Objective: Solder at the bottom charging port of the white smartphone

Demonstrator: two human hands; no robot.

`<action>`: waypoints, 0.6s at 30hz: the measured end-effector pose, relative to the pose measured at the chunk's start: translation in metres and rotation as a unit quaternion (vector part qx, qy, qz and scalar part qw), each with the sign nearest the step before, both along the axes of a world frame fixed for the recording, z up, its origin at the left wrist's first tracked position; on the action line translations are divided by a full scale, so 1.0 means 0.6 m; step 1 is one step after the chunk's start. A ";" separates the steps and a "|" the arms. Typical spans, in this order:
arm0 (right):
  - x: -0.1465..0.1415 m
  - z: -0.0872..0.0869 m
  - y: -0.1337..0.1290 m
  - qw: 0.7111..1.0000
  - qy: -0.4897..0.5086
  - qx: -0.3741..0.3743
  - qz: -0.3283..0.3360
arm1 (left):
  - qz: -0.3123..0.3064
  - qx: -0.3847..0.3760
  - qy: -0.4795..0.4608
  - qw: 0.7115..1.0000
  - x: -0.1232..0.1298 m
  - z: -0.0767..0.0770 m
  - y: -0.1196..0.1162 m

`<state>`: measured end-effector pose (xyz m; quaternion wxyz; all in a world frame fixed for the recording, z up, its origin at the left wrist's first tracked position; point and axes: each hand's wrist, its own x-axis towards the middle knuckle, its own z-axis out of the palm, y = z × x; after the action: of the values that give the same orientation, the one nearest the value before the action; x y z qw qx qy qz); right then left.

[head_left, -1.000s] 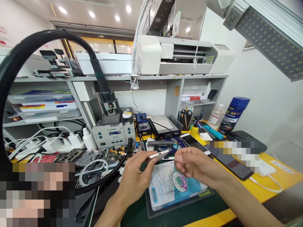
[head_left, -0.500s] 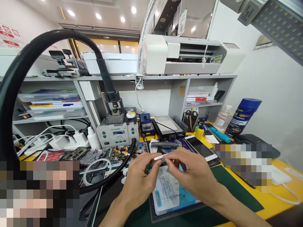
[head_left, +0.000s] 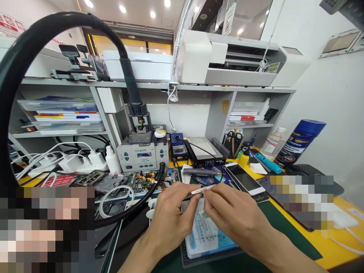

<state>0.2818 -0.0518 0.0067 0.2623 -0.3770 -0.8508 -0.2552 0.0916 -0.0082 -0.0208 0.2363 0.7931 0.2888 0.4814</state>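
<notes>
Hands (head_left: 174, 212) holding phone (head_left: 196, 192), end-on, speaker-hole edge nearest

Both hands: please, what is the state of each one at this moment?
Left hand: closed, holding the phone by its side.
Right hand: fingers bent, at the phone's end; whether it grips too cannot be told.

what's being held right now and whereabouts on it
A phone, by its edges near the end with the small holes: left hand on one side, right hand at the other.
</notes>
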 end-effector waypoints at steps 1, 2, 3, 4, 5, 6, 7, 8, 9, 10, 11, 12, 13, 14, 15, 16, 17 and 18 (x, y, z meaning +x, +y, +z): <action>0.001 0.002 -0.001 1.000 -0.020 -0.004 -0.005 | 0.000 -0.001 0.002 1.000 0.000 -0.001 0.000; 0.003 0.003 -0.002 0.999 -0.038 -0.008 -0.010 | -0.001 -0.001 0.004 1.000 0.000 -0.001 0.000; 0.004 0.004 -0.003 0.998 -0.053 -0.013 -0.014 | -0.003 -0.001 0.006 1.000 0.000 -0.001 -0.001; 0.005 0.006 -0.004 0.998 -0.065 -0.016 -0.017 | -0.004 -0.001 0.007 1.000 0.000 -0.001 -0.001; 0.005 0.007 -0.004 0.997 -0.073 -0.018 -0.019 | -0.005 0.000 0.008 1.000 0.000 -0.001 -0.002; 0.006 0.008 -0.005 0.997 -0.078 -0.016 -0.019 | -0.005 0.002 0.008 1.000 -0.001 -0.001 -0.002; 0.005 0.009 -0.005 0.996 -0.082 -0.012 -0.018 | -0.005 0.003 0.009 1.000 -0.001 -0.001 -0.003; 0.005 0.010 -0.006 0.996 -0.086 -0.003 -0.016 | -0.005 0.003 0.010 1.000 -0.001 -0.001 -0.003; 0.004 0.013 -0.007 0.996 -0.088 0.006 -0.014 | -0.006 0.003 0.012 1.000 0.000 -0.001 -0.003; 0.002 0.015 -0.009 0.996 -0.092 0.016 -0.012 | -0.007 0.003 0.015 1.000 0.000 -0.001 -0.003; 0.000 0.018 -0.010 0.995 -0.097 0.025 -0.009 | -0.008 0.004 0.018 1.000 0.000 -0.001 -0.003; -0.002 0.021 -0.011 0.994 -0.102 0.031 -0.007 | -0.009 0.004 0.021 1.000 0.000 -0.001 -0.003; -0.004 0.025 -0.012 0.993 -0.109 0.036 -0.006 | -0.010 0.005 0.023 1.000 0.000 -0.002 -0.003; -0.006 0.028 -0.012 0.992 -0.116 0.040 -0.005 | -0.010 0.006 0.025 1.000 0.001 -0.002 -0.004; -0.008 0.031 -0.012 0.991 -0.123 0.044 -0.004 | -0.009 0.007 0.026 1.000 0.001 -0.002 -0.004; -0.010 0.033 -0.012 0.990 -0.129 0.049 -0.003 | -0.007 0.008 0.027 1.000 0.001 -0.002 -0.005; -0.012 0.035 -0.011 0.989 -0.136 0.054 -0.002 | -0.005 0.009 0.026 1.000 0.002 -0.002 -0.005; -0.014 0.036 -0.010 0.988 -0.142 0.057 0.000 | -0.004 0.011 0.025 1.000 0.002 -0.002 -0.006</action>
<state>0.2737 -0.0580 0.0282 0.1603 -0.3216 -0.8633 -0.3544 0.0929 -0.0118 -0.0217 0.2217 0.8086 0.2863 0.4638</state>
